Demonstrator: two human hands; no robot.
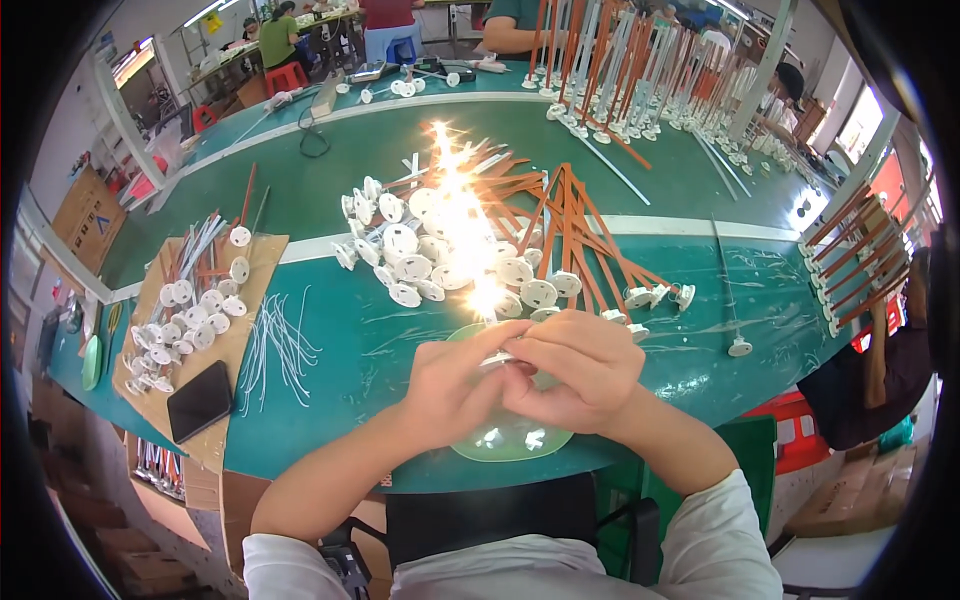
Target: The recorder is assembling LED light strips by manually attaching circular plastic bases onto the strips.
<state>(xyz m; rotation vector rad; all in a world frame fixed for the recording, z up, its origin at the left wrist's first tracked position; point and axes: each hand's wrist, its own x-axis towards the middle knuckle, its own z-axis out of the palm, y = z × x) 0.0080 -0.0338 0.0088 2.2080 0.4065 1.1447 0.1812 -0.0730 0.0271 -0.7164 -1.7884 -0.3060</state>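
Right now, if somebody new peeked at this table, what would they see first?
First, the big heap of white round plastic discs with orange-brown sticks in the middle of the green table, shining under a bright glare. Just below it, the left hand and right hand meet around a small white part over a pale green oval plate.

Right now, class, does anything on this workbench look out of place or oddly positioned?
One white-capped rod lies alone right of the main pile of parts, apart from the rest. A black phone sits on the cardboard sheet among parts. Glare hides the pile's middle.
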